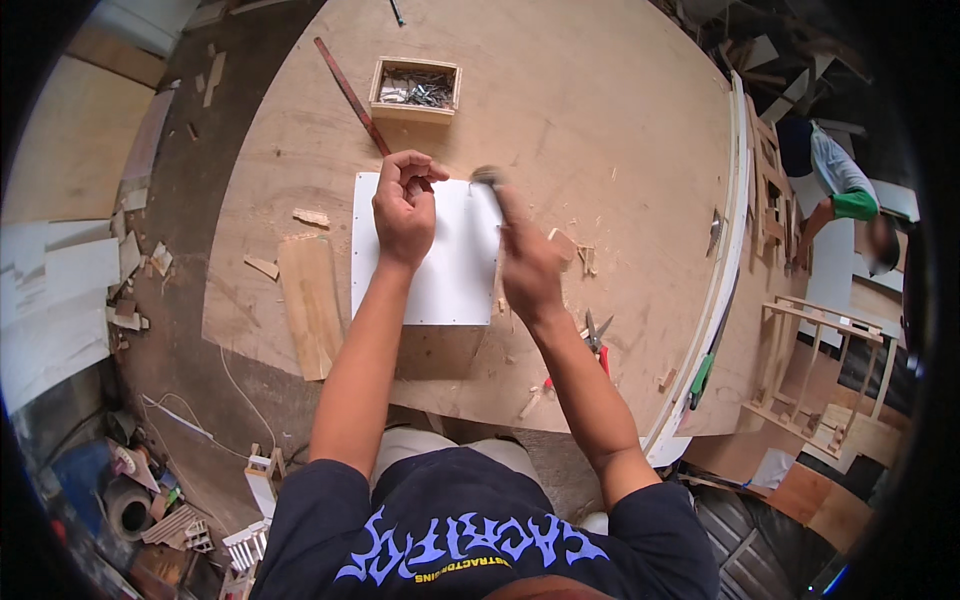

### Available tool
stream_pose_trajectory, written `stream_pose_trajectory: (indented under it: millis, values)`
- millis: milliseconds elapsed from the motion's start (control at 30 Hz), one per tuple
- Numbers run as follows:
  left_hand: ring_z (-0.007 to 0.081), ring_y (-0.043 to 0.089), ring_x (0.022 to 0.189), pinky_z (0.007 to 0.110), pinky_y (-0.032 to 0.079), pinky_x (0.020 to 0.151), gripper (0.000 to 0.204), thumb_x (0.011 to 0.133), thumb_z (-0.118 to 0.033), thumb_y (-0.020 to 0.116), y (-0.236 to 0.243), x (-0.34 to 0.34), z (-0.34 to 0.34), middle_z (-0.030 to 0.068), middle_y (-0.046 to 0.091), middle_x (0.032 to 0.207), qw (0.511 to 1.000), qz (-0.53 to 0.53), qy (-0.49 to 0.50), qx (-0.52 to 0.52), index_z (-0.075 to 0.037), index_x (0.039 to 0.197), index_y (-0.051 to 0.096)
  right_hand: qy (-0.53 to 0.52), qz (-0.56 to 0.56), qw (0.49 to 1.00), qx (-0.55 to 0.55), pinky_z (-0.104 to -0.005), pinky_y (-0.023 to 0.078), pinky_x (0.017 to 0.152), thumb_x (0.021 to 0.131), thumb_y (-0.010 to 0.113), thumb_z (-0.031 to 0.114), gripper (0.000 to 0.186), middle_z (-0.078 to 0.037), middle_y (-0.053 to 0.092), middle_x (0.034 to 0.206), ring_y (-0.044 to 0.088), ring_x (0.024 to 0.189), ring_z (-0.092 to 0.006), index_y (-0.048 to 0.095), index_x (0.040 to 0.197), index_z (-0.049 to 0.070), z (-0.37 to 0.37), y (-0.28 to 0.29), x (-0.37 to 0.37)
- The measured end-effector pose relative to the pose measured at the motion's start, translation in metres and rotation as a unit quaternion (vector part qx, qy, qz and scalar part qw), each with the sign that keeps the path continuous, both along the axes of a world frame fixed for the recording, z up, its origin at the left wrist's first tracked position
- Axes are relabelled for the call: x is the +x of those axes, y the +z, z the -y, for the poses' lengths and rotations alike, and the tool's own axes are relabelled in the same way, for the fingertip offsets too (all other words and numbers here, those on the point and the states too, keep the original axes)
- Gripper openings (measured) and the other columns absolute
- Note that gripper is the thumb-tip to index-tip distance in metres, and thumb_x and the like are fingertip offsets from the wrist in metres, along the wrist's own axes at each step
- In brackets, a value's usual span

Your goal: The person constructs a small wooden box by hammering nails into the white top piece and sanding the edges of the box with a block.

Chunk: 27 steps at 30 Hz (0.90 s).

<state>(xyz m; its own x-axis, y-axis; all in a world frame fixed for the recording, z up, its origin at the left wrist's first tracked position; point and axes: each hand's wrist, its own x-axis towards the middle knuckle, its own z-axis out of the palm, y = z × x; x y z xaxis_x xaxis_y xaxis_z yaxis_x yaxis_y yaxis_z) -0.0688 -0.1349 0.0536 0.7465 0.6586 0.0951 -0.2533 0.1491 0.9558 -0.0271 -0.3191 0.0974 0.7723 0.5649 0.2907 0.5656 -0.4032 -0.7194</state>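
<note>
A white square panel point(440, 285) lies on the plywood table, with small nail heads dotted along its edges. My right hand point(532, 268) grips a hammer, smeared by motion, and the hammer head point(487, 177) is over the panel's far right corner. A thin upright nail point(470, 188) seems to show just beside it. Over the panel's far left part, my left hand point(405, 212) is closed with its fingers curled; whatever is inside them is hidden.
Beyond the panel stand a wooden box point(415, 113) of nails and a red bar point(345, 88). A wood board point(308, 305) lies left. Red-handled snips point(600, 345) rest by my right forearm. At far right, another person point(840, 175) bends near a wooden frame point(825, 320).
</note>
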Motion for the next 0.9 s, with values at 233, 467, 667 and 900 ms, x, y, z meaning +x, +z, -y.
stream_pose_trajectory:
  millis: [233,467,667,900]
  values:
    - [0.0187,0.070,0.096,0.030,0.056,0.089,0.042,0.085,0.018,0.040,0.001,-0.002,-0.002,0.0124,0.070,0.101,1.000,-0.016,0.003,0.025,0.001,0.119,0.056,-0.056,-0.035,0.994,-0.093,-0.0478,0.056,0.075,0.103,0.064,0.006,0.056,-0.025,0.072,0.094,0.071,0.079,-0.0398,0.054,0.158,0.012,-0.002,0.009,-0.008]
    - [0.0191,0.070,0.094,0.031,0.058,0.089,0.042,0.083,0.018,0.039,0.001,0.002,-0.001,0.0122,0.069,0.099,1.000,-0.008,0.003,0.005,0.002,0.118,0.056,-0.042,0.031,0.997,-0.053,-0.0481,0.055,0.073,0.104,0.064,0.006,0.057,-0.024,0.072,0.094,0.071,0.079,-0.0386,0.052,0.159,0.014,0.003,0.010,-0.010]
    - [0.0201,0.072,0.089,0.032,0.060,0.087,0.041,0.082,0.018,0.039,0.003,0.003,0.001,0.0127,0.070,0.094,0.998,-0.035,0.022,0.037,0.003,0.115,0.057,-0.052,0.046,0.997,-0.027,-0.0504,0.054,0.074,0.104,0.065,0.009,0.055,-0.023,0.071,0.094,0.069,0.080,-0.0416,0.055,0.157,0.015,-0.002,0.021,-0.010]
    - [0.0208,0.073,0.088,0.033,0.060,0.088,0.039,0.082,0.016,0.038,0.000,0.003,0.003,0.0141,0.072,0.093,0.998,-0.040,0.021,0.035,0.003,0.114,0.058,-0.067,0.025,0.997,-0.012,-0.0521,0.053,0.074,0.105,0.065,0.014,0.053,-0.026,0.070,0.090,0.069,0.079,-0.0442,0.055,0.157,0.016,-0.006,0.020,-0.006]
